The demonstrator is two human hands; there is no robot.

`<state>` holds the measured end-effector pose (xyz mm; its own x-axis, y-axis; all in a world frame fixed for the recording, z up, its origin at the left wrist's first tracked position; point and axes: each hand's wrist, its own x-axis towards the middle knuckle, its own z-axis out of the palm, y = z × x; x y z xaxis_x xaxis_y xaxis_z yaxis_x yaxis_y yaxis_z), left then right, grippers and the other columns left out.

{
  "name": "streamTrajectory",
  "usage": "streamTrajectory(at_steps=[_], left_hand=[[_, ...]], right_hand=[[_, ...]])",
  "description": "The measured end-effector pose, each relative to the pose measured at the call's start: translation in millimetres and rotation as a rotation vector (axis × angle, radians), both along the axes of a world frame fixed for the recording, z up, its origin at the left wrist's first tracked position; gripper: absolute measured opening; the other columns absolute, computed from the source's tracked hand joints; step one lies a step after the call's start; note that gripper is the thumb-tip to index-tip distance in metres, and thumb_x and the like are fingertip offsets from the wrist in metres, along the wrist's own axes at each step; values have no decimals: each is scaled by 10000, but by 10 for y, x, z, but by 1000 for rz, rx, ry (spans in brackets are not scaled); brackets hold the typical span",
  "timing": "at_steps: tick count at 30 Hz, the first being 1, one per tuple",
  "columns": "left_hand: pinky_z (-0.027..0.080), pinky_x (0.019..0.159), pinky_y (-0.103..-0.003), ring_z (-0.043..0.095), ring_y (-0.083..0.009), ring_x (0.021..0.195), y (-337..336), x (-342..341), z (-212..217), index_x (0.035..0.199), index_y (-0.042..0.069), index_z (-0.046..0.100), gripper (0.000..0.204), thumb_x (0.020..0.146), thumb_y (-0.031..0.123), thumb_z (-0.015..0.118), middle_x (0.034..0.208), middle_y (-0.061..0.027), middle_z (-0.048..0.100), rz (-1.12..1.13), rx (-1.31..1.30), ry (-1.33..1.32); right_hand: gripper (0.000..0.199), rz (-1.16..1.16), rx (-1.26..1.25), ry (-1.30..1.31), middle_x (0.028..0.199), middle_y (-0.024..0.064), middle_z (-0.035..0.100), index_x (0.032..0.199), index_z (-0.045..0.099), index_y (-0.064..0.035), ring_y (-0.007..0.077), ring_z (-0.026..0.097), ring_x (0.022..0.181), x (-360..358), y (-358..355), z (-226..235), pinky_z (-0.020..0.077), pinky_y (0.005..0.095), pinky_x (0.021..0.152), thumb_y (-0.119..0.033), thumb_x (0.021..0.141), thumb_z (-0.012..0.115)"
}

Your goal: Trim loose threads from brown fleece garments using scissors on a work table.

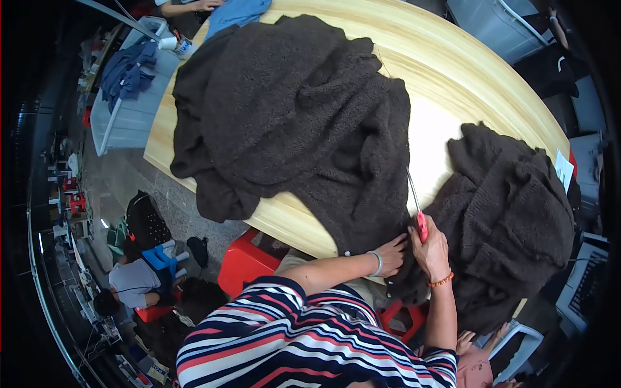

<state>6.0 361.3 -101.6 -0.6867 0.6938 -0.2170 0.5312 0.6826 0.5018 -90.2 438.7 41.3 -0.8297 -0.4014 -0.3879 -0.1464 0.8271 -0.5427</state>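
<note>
Landmark: the table. Larger dark brown knit cloth covers its left and middle, running to the near edge. Smaller dark knit heap lies on its right side; whether the two are joined cannot be told.

Right hand, at the table's near edge: fingers closed round a red-handled tool, thin metal shaft pointing toward the table's far side. Tip beside the larger cloth; contact unclear. Left hand, just beside it: fingers bent on the dark knit; whether they pinch it or only press, cannot tell.

Technique, my judgement: flatten the knit against the table under the left fingers, keep those fingers off the shaft's line, and move the tip in short, light strokes; loose loops could snag.
</note>
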Motion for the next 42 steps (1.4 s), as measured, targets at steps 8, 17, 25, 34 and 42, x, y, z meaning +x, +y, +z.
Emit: streamTrajectory(at_steps=[8,17,25,34,42], left_hand=[[421,829,-448,561,-324,1019,-1529,-259,900,980,101,614,314,694,220,666,1086,-137,593,625,245,333],[449,850,-429,575,-305,977,-3527,-792,798,1089,105,605,466,636,-1,631,966,-102,603,953,-299,623],[508,782,-436,619,-333,953,-5820,-759,2312,1095,152,610,340,768,63,578,988,-130,626,1274,-483,1136],[407,921,-453,530,-370,1035,-5569,-298,1747,1183,30,558,383,825,140,641,1069,-176,590,1304,-355,925],[438,939,-423,540,-366,1087,-3968,680,1131,1330,11,467,719,727,229,791,1151,-196,565,1395,-55,434]], right_hand=[[360,0,-20,25,908,233,654,1192,567,-97,434,627,899,-218,-574,-42,495,480,775,-241,869,634],[413,96,-166,-32,1129,222,624,1226,575,-65,408,597,1048,-405,-1192,-505,478,438,898,-220,850,647],[464,-170,86,-56,1098,257,635,1293,525,-73,420,594,1072,-580,-486,-747,470,445,909,-258,879,623],[375,-103,-89,160,1117,222,634,1234,551,-3,360,627,1053,-298,-716,-406,486,394,909,-125,886,617],[369,133,-139,5,913,252,647,1236,532,-44,425,643,881,-412,-1556,-52,509,447,758,-126,884,608]])
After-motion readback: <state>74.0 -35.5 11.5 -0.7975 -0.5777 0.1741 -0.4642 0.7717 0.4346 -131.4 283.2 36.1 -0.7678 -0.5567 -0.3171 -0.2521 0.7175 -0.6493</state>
